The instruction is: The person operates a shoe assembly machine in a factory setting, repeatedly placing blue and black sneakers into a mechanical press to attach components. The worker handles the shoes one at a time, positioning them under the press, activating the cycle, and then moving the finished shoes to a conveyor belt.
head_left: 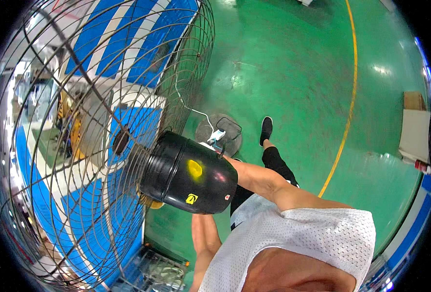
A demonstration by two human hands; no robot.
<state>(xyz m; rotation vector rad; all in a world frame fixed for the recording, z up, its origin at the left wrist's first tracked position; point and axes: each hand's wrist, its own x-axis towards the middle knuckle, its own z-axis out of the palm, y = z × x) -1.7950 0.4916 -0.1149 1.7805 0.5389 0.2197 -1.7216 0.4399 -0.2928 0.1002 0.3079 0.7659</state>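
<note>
A large floor fan fills the left side, its round wire cage [94,87] set around dark blades. Its black motor housing [196,175], with a yellow smear and a small yellow label, faces me close up. My right forearm [254,177] reaches to the housing's far right side, where its hand is hidden behind it. From below, my left forearm [205,236] goes up under the housing, and that hand is hidden too. Beneath the motor stands a round grey base [232,129] with a white plug or socket piece [218,136] and cables on it.
Blue-and-white striped surfaces [142,44] and machinery show behind the cage. A white cable [181,97] runs from there to the base. The green floor [303,87] carries a curved yellow line [354,73]. Cardboard boxes [414,126] stand at the far right. My dark shoe [266,130] is beside the base.
</note>
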